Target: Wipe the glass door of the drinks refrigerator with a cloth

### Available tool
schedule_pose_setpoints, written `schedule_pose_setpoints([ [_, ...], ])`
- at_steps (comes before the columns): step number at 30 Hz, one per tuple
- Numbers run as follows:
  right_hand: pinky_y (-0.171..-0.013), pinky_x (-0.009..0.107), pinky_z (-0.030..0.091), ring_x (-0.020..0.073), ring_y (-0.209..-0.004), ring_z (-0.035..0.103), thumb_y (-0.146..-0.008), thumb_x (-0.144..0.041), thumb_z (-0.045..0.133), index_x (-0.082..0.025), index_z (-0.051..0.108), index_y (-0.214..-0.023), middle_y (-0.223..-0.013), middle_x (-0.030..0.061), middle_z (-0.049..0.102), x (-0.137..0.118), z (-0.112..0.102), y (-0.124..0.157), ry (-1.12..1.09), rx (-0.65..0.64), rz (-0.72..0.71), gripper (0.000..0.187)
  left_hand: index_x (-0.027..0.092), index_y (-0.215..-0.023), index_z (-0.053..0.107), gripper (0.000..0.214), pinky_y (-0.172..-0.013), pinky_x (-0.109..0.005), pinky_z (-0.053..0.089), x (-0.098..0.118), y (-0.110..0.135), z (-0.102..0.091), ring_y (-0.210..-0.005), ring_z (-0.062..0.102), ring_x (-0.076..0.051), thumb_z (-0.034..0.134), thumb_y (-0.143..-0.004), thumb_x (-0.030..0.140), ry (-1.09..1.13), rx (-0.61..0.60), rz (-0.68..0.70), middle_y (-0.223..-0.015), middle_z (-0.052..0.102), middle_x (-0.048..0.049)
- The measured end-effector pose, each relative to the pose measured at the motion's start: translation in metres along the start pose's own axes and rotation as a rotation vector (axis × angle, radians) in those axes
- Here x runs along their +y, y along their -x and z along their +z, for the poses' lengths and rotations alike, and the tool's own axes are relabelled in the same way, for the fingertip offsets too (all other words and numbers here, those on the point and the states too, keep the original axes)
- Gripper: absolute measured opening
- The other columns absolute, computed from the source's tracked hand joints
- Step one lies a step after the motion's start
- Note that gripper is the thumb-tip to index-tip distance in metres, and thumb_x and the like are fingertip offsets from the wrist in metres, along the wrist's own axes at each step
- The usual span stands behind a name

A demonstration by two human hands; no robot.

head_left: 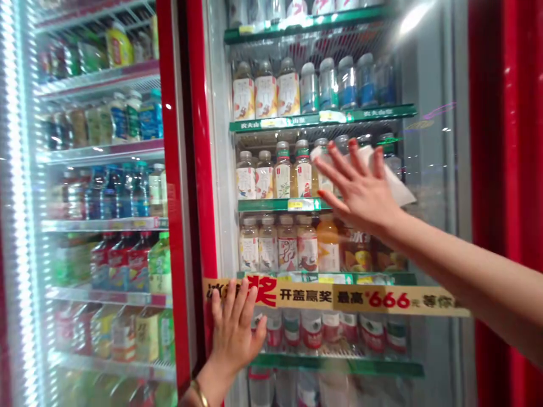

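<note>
My right hand [360, 183] reaches in from the right, open, with its fingers spread over the glass door [432, 237] of a drinks cooler. Under its palm and fingers lies a white tissue or cloth [401, 183], pressed flat towards the glass; part of it is hidden by the hand. Lower down, my left hand [237, 328] is open too, palm towards the door near its left edge. Its fingers overlap the left end of a tan printed strip [314, 295] that runs across the door. A gold-coloured bracelet [199, 391] circles the left wrist.
Behind the glass, shelves [322, 117] carry rows of bottled drinks [288, 90]. A red frame [201, 141] borders this door on the left. Further left stands another cooler with bottles on its shelves [106, 226] and a bright light strip [21, 198]. A red panel [520, 169] rises at the right.
</note>
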State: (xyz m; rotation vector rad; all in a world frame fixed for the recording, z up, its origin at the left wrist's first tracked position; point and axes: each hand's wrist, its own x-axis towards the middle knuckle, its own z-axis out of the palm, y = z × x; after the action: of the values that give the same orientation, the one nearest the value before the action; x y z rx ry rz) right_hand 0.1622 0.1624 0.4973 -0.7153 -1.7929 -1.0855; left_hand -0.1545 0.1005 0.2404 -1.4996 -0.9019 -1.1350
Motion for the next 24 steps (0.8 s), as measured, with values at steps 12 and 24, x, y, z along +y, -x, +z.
schedule_pose_setpoints([
  [12,-0.140,0.063,0.018,0.0238,-0.168,0.032,-0.107,-0.054,0.055,-0.045,0.052,-0.160,-0.173,-0.0135,0.048,-0.096,0.050,-0.032,-0.135,-0.016,-0.779,0.054,0.027,-0.176,0.020,0.084,-0.142,-0.068,0.004,-0.001,0.010,0.005,-0.175,0.007,-0.035,0.059,-0.102,0.040,-0.067,0.030,0.084,-0.188,0.006,-0.0026],
  [24,-0.142,0.050,0.025,0.0231,-0.166,0.037,-0.098,-0.050,0.064,-0.029,0.064,-0.153,-0.169,-0.0043,0.055,-0.177,0.078,0.052,-0.319,-0.140,-0.954,0.059,0.022,-0.177,0.015,0.093,-0.145,-0.054,0.001,-0.007,0.035,-0.008,-0.175,0.000,-0.032,0.061,-0.097,0.037,-0.088,0.073,0.051,-0.188,-0.004,-0.0072],
])
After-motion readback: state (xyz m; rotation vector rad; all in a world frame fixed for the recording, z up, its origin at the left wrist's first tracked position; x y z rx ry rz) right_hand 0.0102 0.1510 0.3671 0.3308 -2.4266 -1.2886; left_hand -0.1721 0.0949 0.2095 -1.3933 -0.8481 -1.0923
